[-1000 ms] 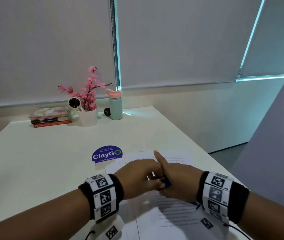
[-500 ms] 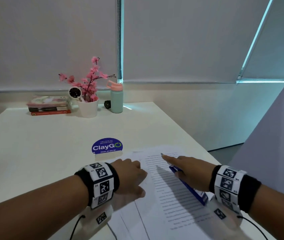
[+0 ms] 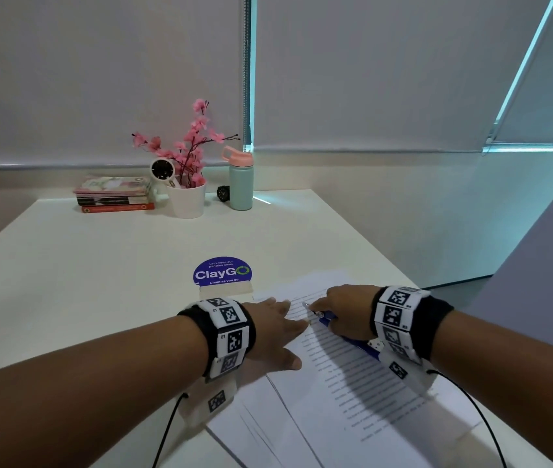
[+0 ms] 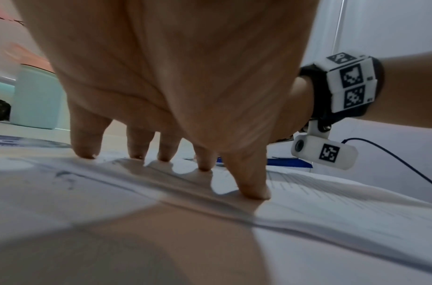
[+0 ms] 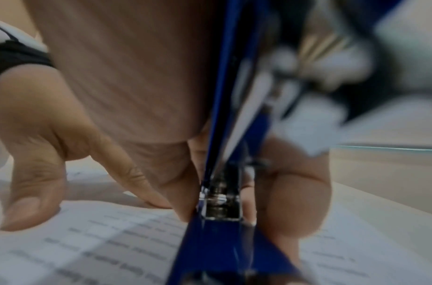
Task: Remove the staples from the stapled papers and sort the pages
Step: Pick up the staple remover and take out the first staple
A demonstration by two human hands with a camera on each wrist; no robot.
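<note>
Printed papers (image 3: 352,393) lie fanned at the table's near right. My left hand (image 3: 276,327) presses straight, spread fingers on the top sheet's left edge; in the left wrist view its fingertips (image 4: 253,190) touch the papers (image 4: 331,212). My right hand (image 3: 342,310) grips a blue stapler-like tool (image 3: 362,349) on the same sheet, with the metal nose pointing toward the left hand. In the right wrist view the fingers curl around the blue tool (image 5: 222,241) above the printed page (image 5: 100,241). No staple can be made out.
A round blue ClayGo sticker (image 3: 222,273) lies just beyond the hands. At the table's far edge stand stacked books (image 3: 114,194), a white pot of pink flowers (image 3: 187,201) and a teal bottle (image 3: 241,184). The table's right edge runs close beside the papers.
The hands, joined over the papers a second ago, have parted. The left hand now lies flat on the sheet's left edge, and the right hand with the blue tool rests on the page.
</note>
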